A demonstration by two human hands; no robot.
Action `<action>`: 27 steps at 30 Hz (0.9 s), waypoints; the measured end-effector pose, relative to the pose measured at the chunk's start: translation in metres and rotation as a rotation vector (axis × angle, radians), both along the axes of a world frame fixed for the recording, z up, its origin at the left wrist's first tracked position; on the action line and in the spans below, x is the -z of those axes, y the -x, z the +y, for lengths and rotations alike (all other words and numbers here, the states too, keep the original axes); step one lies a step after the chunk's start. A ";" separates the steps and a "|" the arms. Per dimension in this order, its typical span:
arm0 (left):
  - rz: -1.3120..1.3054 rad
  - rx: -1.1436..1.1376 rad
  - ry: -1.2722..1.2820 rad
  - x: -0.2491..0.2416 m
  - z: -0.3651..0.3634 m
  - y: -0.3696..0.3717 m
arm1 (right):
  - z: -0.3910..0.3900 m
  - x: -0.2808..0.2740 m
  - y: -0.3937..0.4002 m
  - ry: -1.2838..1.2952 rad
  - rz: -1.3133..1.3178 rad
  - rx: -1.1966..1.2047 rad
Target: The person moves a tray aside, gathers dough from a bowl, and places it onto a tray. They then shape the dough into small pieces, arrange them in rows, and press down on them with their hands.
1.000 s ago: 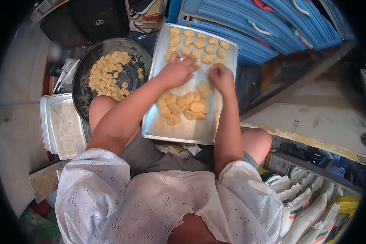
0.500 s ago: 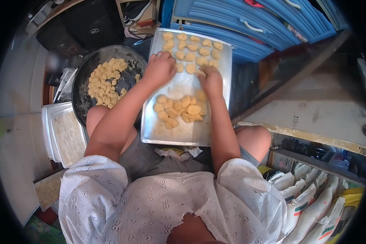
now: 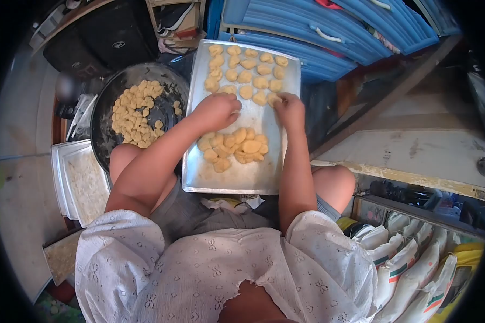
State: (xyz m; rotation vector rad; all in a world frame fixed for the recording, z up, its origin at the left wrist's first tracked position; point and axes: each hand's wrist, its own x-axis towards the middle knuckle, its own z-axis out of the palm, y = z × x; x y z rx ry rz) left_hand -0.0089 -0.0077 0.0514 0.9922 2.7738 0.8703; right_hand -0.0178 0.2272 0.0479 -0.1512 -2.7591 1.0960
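Right now both hands work the metal tray (image 3: 229, 177): the left hand (image 3: 216, 110) curls over a dough piece, the right hand (image 3: 289, 109) pinches another beside the neat rows (image 3: 248, 67). Loose dough pieces (image 3: 234, 145) lie heaped mid-tray; they look soft and light, best lifted gently by the edges. More fill the dark pan (image 3: 105, 145) leftward.
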 end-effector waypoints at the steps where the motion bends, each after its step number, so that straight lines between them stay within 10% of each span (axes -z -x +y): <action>1: 0.000 0.003 0.003 0.001 -0.001 0.000 | -0.001 0.000 0.001 -0.127 -0.008 -0.052; 23: -0.009 -0.378 0.009 -0.005 -0.022 0.005 | -0.007 0.020 0.025 -0.027 0.152 0.091; 27: 0.010 -0.372 -0.007 0.002 -0.022 0.008 | -0.016 0.005 0.000 -0.254 0.176 -0.211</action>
